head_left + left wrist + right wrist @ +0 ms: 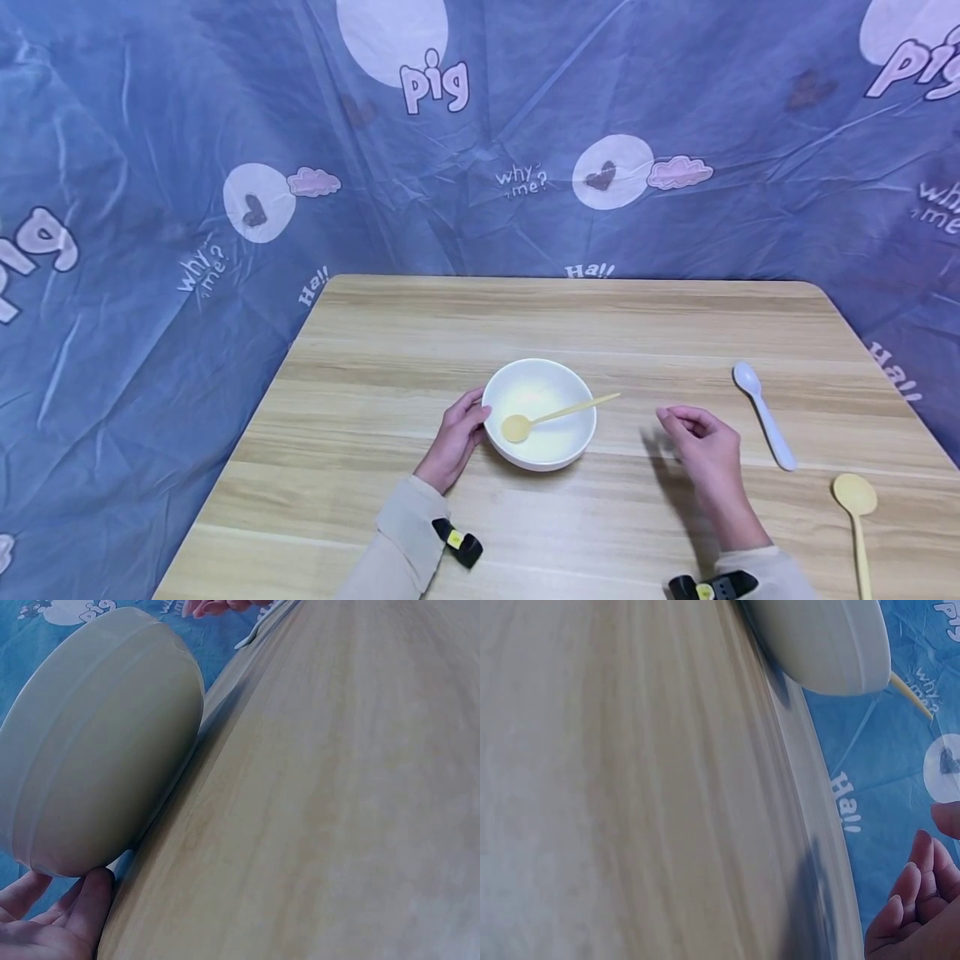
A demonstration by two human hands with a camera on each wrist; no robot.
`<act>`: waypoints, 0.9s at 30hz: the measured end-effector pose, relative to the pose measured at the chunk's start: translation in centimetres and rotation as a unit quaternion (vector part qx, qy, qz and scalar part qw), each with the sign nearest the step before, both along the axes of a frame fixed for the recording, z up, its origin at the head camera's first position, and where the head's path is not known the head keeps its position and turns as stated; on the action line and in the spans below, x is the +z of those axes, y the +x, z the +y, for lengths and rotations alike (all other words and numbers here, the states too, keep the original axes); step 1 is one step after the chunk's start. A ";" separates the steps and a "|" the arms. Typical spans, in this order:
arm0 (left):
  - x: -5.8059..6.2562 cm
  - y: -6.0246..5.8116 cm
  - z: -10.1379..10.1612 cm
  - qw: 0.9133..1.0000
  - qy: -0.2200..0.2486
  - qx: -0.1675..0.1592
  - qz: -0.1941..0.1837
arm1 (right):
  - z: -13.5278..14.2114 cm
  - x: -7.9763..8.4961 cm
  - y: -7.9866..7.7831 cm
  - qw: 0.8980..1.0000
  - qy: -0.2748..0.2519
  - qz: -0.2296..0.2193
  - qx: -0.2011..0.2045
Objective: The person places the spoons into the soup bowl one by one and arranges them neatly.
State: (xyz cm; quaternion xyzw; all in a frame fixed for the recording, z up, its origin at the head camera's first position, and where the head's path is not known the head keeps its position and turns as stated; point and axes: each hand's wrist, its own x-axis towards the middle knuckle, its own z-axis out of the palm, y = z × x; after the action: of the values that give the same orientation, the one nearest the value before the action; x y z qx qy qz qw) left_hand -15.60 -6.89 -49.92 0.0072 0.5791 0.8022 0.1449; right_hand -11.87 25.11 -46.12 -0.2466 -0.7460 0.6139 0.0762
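A white bowl (540, 454) stands upright on the wooden table, with a pale yellow spoon (570, 409) lying inside it. The spoon's round head rests toward the bowl's left, and its handle sticks out past the right rim. My left hand (456, 435) holds the bowl at its left side, thumb at the rim and fingers along the outer wall; in the left wrist view the fingers touch the bowl (105, 750) low on its side. To the right of the bowl, my right hand (705, 446) hovers with loosely bent fingers and nothing in them, thumb apart from the fingertips (922, 851).
A white spoon (765, 415) lies on the table (360, 367) right of my right hand. Nearer the right front edge is a second yellow spoon (856, 508). Behind the table hangs a blue printed cloth (450, 217), which also runs down its left and right sides.
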 end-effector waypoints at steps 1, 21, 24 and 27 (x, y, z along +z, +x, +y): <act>0.0 0.0 0.0 1.000 0.000 -0.001 0.001 | 0.1 0.0 0.0 1.000 -0.001 0.002 0.000; 0.2 0.0 -0.1 1.000 -0.005 -0.001 0.003 | 2.4 0.0 0.3 0.999 0.027 -0.009 -0.032; 0.2 0.0 -0.1 1.000 -0.006 0.000 0.002 | 2.8 -0.1 0.3 0.999 0.025 -0.013 -0.034; 0.2 0.0 -0.1 1.000 -0.008 -0.001 0.002 | 3.2 -0.2 0.4 0.999 0.021 -0.015 -0.040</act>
State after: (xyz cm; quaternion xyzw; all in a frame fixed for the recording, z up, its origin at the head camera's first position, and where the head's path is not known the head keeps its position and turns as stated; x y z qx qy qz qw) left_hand -15.59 -6.96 -49.69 0.0080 0.5861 0.7971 0.1449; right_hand -11.50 28.31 -46.34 -0.2839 -0.7493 0.5907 0.0951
